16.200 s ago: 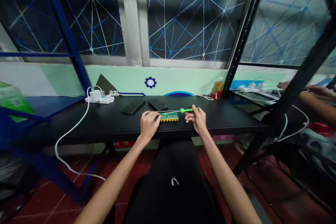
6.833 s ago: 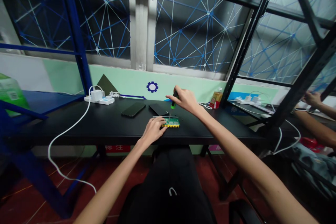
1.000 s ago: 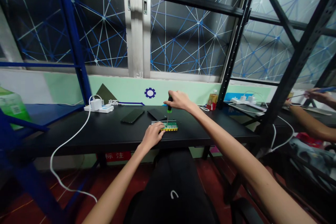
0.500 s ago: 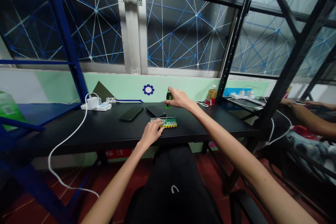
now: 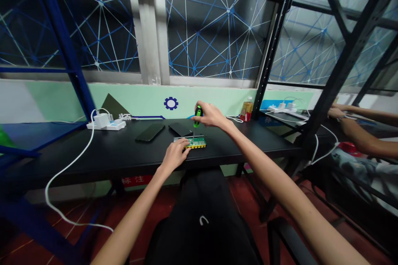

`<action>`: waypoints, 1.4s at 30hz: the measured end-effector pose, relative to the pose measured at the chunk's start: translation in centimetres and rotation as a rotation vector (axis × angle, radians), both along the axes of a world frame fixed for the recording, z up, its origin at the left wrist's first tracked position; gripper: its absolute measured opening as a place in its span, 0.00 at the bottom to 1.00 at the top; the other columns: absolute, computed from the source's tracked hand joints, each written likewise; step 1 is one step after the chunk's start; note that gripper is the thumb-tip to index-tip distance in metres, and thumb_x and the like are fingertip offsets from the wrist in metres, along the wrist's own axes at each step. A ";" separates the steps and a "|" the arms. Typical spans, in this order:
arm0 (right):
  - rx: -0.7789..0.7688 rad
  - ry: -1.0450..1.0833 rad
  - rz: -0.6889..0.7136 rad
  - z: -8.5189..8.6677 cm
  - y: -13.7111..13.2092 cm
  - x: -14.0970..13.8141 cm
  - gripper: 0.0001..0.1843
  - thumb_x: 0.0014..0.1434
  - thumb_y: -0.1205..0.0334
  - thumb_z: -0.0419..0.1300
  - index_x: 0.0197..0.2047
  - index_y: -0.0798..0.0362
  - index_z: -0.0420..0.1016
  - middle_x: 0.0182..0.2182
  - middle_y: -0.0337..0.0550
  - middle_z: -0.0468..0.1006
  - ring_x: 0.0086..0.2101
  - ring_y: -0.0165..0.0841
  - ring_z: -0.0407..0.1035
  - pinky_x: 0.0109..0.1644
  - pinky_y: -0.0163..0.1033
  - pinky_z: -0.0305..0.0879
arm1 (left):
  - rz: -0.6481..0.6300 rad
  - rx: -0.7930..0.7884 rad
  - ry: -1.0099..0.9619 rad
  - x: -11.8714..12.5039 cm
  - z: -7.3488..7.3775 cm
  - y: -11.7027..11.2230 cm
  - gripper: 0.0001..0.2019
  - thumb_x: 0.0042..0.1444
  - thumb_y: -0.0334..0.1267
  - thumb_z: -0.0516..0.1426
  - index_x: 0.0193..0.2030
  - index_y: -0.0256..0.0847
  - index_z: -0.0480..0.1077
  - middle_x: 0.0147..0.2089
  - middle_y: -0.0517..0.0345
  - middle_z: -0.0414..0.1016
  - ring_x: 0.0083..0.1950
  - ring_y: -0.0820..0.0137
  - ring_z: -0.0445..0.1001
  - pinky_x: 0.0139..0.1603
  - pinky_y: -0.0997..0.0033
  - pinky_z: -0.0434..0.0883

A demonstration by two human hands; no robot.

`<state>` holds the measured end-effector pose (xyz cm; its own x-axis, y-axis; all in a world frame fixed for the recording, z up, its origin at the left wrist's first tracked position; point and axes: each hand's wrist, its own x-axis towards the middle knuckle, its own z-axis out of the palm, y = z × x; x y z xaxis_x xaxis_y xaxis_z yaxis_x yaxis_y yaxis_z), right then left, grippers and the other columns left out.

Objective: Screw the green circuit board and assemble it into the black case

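Note:
A green circuit board (image 5: 199,140) with a row of yellow ports along its near edge lies on the black table. My left hand (image 5: 175,152) grips its left end, fingers over the top. Above the board, my right hand (image 5: 209,114) is closed around the green and black handle of a screwdriver (image 5: 197,116). The screwdriver stands upright, its thin shaft reaching down to the board. Where the tip meets the board is too small to make out. Just behind the board lies a flat dark panel (image 5: 179,129).
A black phone (image 5: 150,132) lies left of the board. Farther left, a white power strip (image 5: 106,124) holds a plug with a trailing cable. A bottle (image 5: 246,109) stands at the back right. Another person's arms (image 5: 357,128) are at the neighbouring table on the right.
The view has shifted slightly, so everything sits a little farther left. The screwdriver handle shows more green and my right fingers sit a little differently on it. My left hand stays on the board.

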<state>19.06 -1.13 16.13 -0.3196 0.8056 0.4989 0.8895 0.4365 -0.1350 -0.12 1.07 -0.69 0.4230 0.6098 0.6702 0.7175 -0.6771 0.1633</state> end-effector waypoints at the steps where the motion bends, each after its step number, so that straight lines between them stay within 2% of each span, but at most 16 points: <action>1: 0.028 -0.002 -0.033 -0.1 0.2 -0.2 0.19 0.59 0.48 0.63 0.48 0.51 0.69 0.33 0.44 0.78 0.32 0.37 0.69 0.32 0.37 0.52 | -0.001 0.003 0.001 0.0 0.0 0.0 0.09 0.60 0.33 0.59 0.46 0.39 0.78 0.53 0.48 0.79 0.55 0.56 0.77 0.56 0.57 0.74; 4: 0.115 -0.017 -0.121 -0.5 0.4 -0.6 0.23 0.59 0.42 0.61 0.47 0.52 0.69 0.32 0.46 0.77 0.32 0.39 0.69 0.32 0.37 0.51 | -0.003 0.009 0.004 0.0 -0.1 0.1 0.10 0.60 0.33 0.59 0.47 0.39 0.78 0.53 0.48 0.79 0.54 0.56 0.77 0.56 0.57 0.73; 7: 0.161 -0.004 -0.145 -1.2 0.2 -0.7 0.25 0.60 0.38 0.58 0.46 0.52 0.69 0.29 0.45 0.76 0.30 0.39 0.68 0.32 0.37 0.51 | -0.004 0.013 0.004 0.0 0.0 0.1 0.10 0.60 0.33 0.59 0.46 0.40 0.78 0.53 0.49 0.79 0.54 0.57 0.77 0.55 0.57 0.74; 12: 0.178 0.080 -0.104 -2.1 -0.4 -0.4 0.18 0.59 0.48 0.59 0.46 0.50 0.69 0.28 0.42 0.76 0.28 0.37 0.67 0.31 0.36 0.51 | 0.011 0.006 0.016 0.0 0.1 -0.1 0.10 0.60 0.34 0.58 0.46 0.40 0.78 0.53 0.49 0.79 0.53 0.56 0.78 0.53 0.58 0.75; 15: 0.205 0.229 -0.038 -2.4 -0.7 0.3 0.13 0.57 0.52 0.59 0.43 0.50 0.70 0.25 0.38 0.74 0.27 0.35 0.66 0.31 0.36 0.54 | 0.017 -0.002 0.025 0.0 0.2 -0.2 0.10 0.61 0.34 0.57 0.46 0.40 0.78 0.53 0.49 0.79 0.53 0.56 0.77 0.53 0.58 0.74; 18: 0.312 0.516 -0.020 -3.5 -1.0 2.5 0.13 0.59 0.49 0.58 0.40 0.50 0.69 0.25 0.37 0.73 0.25 0.33 0.67 0.32 0.36 0.58 | 0.019 -0.017 0.030 0.1 0.5 -0.4 0.10 0.61 0.34 0.57 0.47 0.40 0.78 0.53 0.49 0.79 0.54 0.56 0.77 0.54 0.58 0.74; 20: 0.429 0.712 -0.071 -5.1 -1.3 4.7 0.16 0.60 0.46 0.57 0.42 0.50 0.68 0.27 0.38 0.73 0.27 0.33 0.69 0.33 0.36 0.61 | 0.023 -0.026 0.031 0.1 0.6 -0.5 0.11 0.61 0.34 0.57 0.47 0.40 0.78 0.54 0.49 0.79 0.55 0.56 0.76 0.55 0.57 0.73; 22: 0.485 0.805 -0.127 -7.4 -1.8 6.9 0.18 0.60 0.45 0.59 0.43 0.51 0.67 0.29 0.40 0.74 0.28 0.35 0.70 0.35 0.37 0.64 | 0.027 -0.030 0.031 0.1 0.7 -0.7 0.12 0.61 0.34 0.57 0.49 0.40 0.77 0.55 0.49 0.78 0.57 0.56 0.76 0.56 0.56 0.73; 27: 0.518 0.830 -0.276 -13.9 -2.9 9.9 0.18 0.59 0.46 0.61 0.44 0.51 0.67 0.28 0.39 0.73 0.26 0.34 0.70 0.34 0.38 0.64 | 0.042 -0.034 0.038 0.0 0.9 -1.0 0.22 0.62 0.35 0.56 0.63 0.42 0.68 0.60 0.49 0.75 0.59 0.55 0.74 0.56 0.56 0.73; 30: 0.541 0.827 -0.266 -15.9 -3.1 10.1 0.18 0.59 0.47 0.61 0.43 0.51 0.66 0.30 0.40 0.73 0.26 0.33 0.70 0.34 0.37 0.65 | 0.045 -0.038 0.042 -0.1 0.9 -1.1 0.23 0.62 0.36 0.55 0.64 0.43 0.67 0.61 0.50 0.74 0.59 0.56 0.74 0.56 0.57 0.73; 36: 0.513 0.829 -0.244 -16.2 -2.8 10.0 0.18 0.59 0.48 0.62 0.43 0.51 0.66 0.27 0.36 0.70 0.21 0.30 0.66 0.29 0.35 0.63 | 0.033 -0.031 0.032 -0.1 0.7 -0.8 0.22 0.62 0.36 0.56 0.63 0.43 0.67 0.60 0.49 0.74 0.60 0.57 0.74 0.58 0.57 0.72; 42: 0.471 0.800 -0.245 -16.6 -2.6 9.5 0.17 0.60 0.47 0.61 0.43 0.51 0.66 0.27 0.36 0.70 0.23 0.32 0.68 0.31 0.36 0.63 | 0.006 -0.002 0.023 -0.1 0.6 -0.6 0.21 0.61 0.35 0.56 0.61 0.41 0.69 0.59 0.46 0.75 0.60 0.56 0.72 0.58 0.53 0.70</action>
